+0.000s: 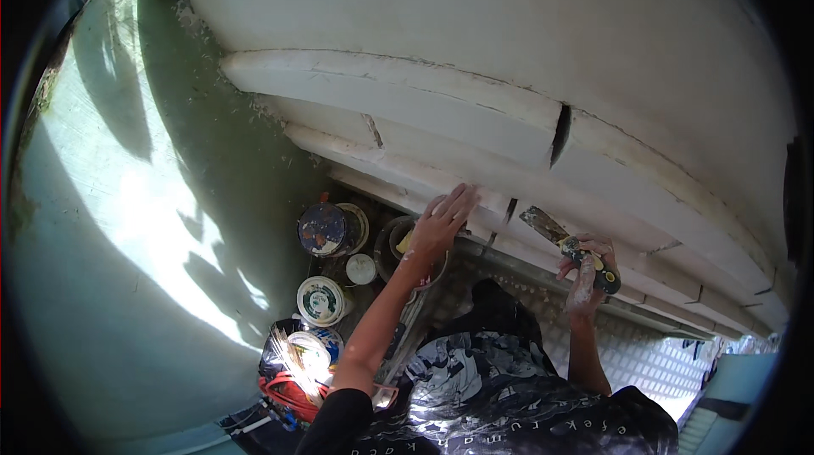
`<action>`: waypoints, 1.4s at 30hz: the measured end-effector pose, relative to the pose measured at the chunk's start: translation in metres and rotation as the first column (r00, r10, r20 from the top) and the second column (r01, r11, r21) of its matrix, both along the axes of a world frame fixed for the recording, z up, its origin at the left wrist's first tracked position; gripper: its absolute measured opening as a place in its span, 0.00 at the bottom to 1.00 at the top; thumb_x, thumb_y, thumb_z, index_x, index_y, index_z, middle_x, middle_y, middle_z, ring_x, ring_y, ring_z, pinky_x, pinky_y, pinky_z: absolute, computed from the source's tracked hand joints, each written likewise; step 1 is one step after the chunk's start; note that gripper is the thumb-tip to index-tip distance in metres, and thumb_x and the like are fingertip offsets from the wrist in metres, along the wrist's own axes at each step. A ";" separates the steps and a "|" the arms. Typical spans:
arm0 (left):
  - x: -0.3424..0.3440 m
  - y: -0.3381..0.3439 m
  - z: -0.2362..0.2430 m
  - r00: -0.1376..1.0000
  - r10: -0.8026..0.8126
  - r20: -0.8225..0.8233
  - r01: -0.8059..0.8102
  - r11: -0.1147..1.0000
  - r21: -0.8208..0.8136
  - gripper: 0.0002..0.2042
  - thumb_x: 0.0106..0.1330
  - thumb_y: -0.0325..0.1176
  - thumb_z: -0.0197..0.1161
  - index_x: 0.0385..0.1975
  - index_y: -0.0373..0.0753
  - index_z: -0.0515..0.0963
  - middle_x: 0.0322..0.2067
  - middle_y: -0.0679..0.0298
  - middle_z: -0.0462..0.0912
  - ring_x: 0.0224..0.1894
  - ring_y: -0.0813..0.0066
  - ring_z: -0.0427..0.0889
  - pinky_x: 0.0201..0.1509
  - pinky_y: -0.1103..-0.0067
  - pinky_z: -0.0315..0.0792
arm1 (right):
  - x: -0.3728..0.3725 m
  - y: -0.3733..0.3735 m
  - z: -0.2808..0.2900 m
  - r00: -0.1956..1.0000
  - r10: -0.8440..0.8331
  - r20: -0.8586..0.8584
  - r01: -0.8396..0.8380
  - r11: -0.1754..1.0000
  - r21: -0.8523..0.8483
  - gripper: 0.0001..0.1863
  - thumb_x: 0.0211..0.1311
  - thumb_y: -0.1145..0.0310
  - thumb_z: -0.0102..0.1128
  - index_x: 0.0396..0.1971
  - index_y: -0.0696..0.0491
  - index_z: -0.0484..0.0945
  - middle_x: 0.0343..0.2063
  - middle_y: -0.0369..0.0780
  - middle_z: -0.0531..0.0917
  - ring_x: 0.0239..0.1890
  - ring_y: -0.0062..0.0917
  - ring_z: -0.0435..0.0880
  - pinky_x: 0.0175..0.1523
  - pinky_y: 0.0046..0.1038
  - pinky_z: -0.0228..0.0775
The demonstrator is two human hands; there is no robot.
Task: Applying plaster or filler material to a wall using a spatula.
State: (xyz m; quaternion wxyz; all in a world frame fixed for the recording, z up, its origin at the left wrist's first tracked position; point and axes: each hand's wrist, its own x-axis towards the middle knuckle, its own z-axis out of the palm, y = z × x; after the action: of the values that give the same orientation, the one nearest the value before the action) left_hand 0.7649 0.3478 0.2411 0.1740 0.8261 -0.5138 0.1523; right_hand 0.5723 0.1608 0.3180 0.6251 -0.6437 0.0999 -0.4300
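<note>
My left hand lies flat, fingers spread, against the lower edge of a white stepped moulding that runs across the wall. My right hand, dusted with white, grips the yellow and black handle of a putty knife. Its metal blade points up and left toward the moulding, close to it. A dark vertical crack splits the moulding above the knife.
Below my left hand stand several paint tins: a dark stained one, a white-lidded one and a small white lid. A bag with red cord lies lower. A pale green wall fills the left, sunlit in patches.
</note>
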 end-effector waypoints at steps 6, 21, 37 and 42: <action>0.075 0.069 -0.004 0.907 0.406 0.115 -0.407 0.913 -0.014 0.26 0.58 0.25 0.53 0.59 0.42 0.63 0.62 0.64 0.63 0.66 0.66 0.57 0.62 0.69 0.57 | -0.042 -0.010 -0.019 0.992 -0.093 -0.089 0.104 0.986 0.132 0.07 0.63 0.73 0.48 0.36 0.61 0.69 0.38 0.49 0.75 0.22 0.26 0.79 0.21 0.20 0.72; 0.012 0.000 -0.005 0.996 -0.081 0.041 0.077 0.992 0.102 0.29 0.57 0.34 0.57 0.62 0.49 0.61 0.65 0.67 0.58 0.67 0.68 0.56 0.66 0.70 0.55 | 0.031 -0.026 -0.019 0.973 0.099 -0.207 -0.062 0.982 0.180 0.05 0.58 0.80 0.56 0.35 0.61 0.72 0.33 0.44 0.80 0.25 0.22 0.81 0.27 0.21 0.76; -0.001 0.022 0.013 0.937 0.340 -0.083 -0.346 0.935 -0.078 0.30 0.56 0.30 0.56 0.62 0.45 0.60 0.66 0.63 0.53 0.69 0.61 0.50 0.65 0.66 0.54 | 0.019 -0.077 0.020 0.776 -0.120 -0.619 -0.397 0.670 -0.627 0.19 0.42 0.66 0.72 0.39 0.49 0.81 0.33 0.39 0.83 0.38 0.29 0.79 0.49 0.29 0.65; -0.015 -0.012 -0.001 0.997 0.079 0.022 -0.078 0.997 -0.022 0.32 0.54 0.30 0.55 0.63 0.46 0.59 0.66 0.64 0.54 0.69 0.62 0.50 0.67 0.68 0.52 | 0.019 -0.100 0.014 0.626 0.029 -0.779 -0.552 0.722 -0.417 0.20 0.46 0.72 0.69 0.43 0.54 0.79 0.29 0.37 0.83 0.23 0.19 0.78 0.31 0.20 0.71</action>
State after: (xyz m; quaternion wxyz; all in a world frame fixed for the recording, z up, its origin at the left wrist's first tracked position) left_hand 0.7494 0.3356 0.2396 0.1705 0.8420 -0.4813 0.1740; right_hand 0.5914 0.0613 0.3321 0.3468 -0.9342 0.0781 -0.0307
